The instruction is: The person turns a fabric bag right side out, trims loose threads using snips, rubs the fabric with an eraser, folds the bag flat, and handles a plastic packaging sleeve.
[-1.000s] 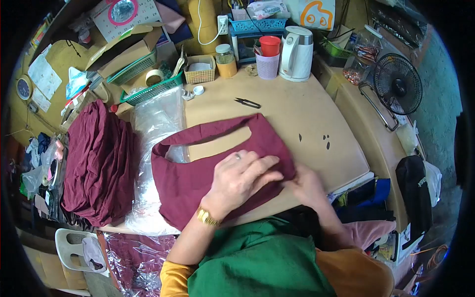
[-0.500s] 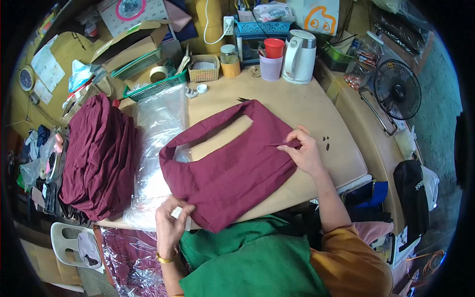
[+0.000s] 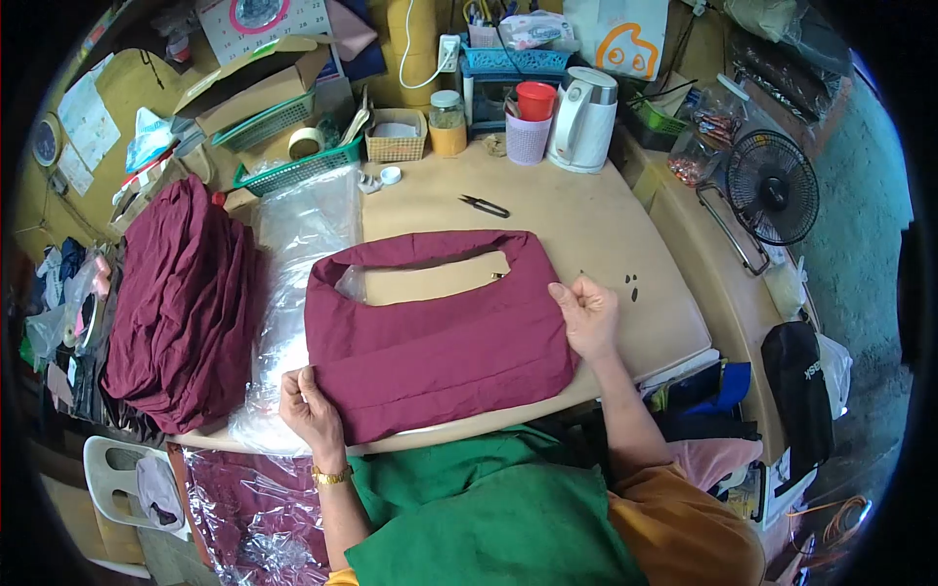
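Note:
A maroon fabric shoulder bag (image 3: 449, 342) lies spread across the front of the table, its strap arched toward the back. At its left edge, my left hand (image 3: 313, 405) pinches the cloth, a gold watch on the wrist. My right hand (image 3: 590, 317) is closed on the bag's right edge. A small zipper pull (image 3: 497, 275) shows at the right end of the bag's opening. Beyond the strap lies a pair of black thread snips (image 3: 485, 206).
A tall pile of maroon bags (image 3: 181, 313) stands at the left, beside clear plastic sleeves (image 3: 308, 225). Along the back are a green basket (image 3: 303, 168), a jar (image 3: 447, 122), a lilac cup (image 3: 529, 140) and a white kettle (image 3: 584, 122). A black fan (image 3: 772, 188) stands right.
The bag has been turned and pulled flatter, its strap now lying nearer me. My left hand has shifted left and my right hand slightly down. The snips are now fully visible.

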Motion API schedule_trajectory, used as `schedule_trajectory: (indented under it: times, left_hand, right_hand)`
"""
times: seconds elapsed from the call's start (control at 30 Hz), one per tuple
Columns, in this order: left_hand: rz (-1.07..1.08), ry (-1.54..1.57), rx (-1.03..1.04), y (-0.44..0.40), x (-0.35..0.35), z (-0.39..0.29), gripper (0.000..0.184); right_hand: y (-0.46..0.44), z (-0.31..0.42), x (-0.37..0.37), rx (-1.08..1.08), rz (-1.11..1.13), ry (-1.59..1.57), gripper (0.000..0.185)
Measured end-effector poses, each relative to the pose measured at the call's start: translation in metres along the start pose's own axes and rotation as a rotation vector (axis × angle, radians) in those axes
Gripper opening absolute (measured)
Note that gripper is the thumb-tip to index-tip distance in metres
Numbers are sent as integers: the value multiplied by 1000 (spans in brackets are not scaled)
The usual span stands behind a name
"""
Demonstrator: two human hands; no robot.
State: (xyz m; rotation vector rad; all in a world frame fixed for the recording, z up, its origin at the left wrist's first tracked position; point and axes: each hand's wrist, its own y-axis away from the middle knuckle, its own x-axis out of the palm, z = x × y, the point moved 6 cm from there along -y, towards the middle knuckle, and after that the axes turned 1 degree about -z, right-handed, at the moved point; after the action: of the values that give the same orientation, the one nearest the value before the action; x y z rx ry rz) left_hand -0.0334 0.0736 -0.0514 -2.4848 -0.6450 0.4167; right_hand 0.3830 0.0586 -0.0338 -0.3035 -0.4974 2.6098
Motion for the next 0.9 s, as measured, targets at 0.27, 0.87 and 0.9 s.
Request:
schedule_trajectory:
  times: [0.27, 0.87, 0.9]
  left_hand:
    - [-99, -275, 356, -5, -4, -26, 24]
    - [-160, -215, 476, -12, -20, -42, 24]
    - [-151, -239, 509, -13, -23, -44, 25]
  right_hand:
    - [3, 64, 13, -688, -123, 429, 29]
    - [-13, 51, 12, -283, 41, 287, 7]
    - [-15, 53, 8, -376, 46, 406, 8]
